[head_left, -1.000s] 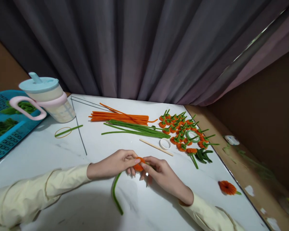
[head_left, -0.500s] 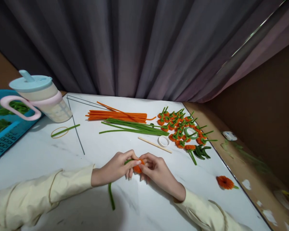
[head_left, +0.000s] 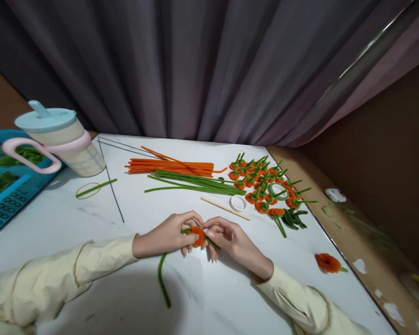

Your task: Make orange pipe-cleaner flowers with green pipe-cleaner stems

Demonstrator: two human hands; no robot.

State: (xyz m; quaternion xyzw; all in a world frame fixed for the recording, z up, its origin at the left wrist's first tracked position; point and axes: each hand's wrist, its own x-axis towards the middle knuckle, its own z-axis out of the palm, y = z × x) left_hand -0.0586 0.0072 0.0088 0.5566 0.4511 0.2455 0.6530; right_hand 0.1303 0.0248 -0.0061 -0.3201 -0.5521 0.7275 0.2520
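Observation:
My left hand [head_left: 172,235] pinches an orange pipe-cleaner flower [head_left: 197,236] between thumb and fingers, over the front middle of the table. A green pipe cleaner [head_left: 162,284] comes out below that hand and bends down toward me. On the flower's other side, my right hand [head_left: 232,242] is closed, its fingers around a short green pipe-cleaner end [head_left: 212,241] that sticks out at the flower's edge. The two hands almost meet at the fingertips. Exactly how the green piece joins the flower is hidden by the fingers.
Orange pipe cleaners [head_left: 171,166] and green ones [head_left: 199,184] lie beyond my hands. Near them are a wooden stick [head_left: 225,209] and a white ring [head_left: 238,203]. Several finished flowers [head_left: 261,207] cluster at right, one flower [head_left: 328,263] apart. A tumbler [head_left: 80,153] and blue basket [head_left: 7,209] stand left.
The orange flower has turned so that more of it faces up. A green end now shows between it and my right fingers. The view has shifted slightly.

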